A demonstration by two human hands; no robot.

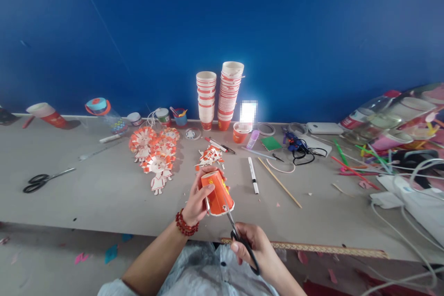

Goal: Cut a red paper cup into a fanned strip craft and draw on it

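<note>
Orange paper cup (218, 199) was gripped in left hand (199, 196), nearer the wearer than the cup stacks (229, 95); right hand (255, 242) held scissors (233, 225), blades at the cup's wide end. Scraps (210, 156) lay before the stacks, paper figures (157, 165) left, white marker (253, 175) right.

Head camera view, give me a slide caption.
Left hand grips an orange paper cup while the right hand holds black-handled metal scissors to it.
</note>
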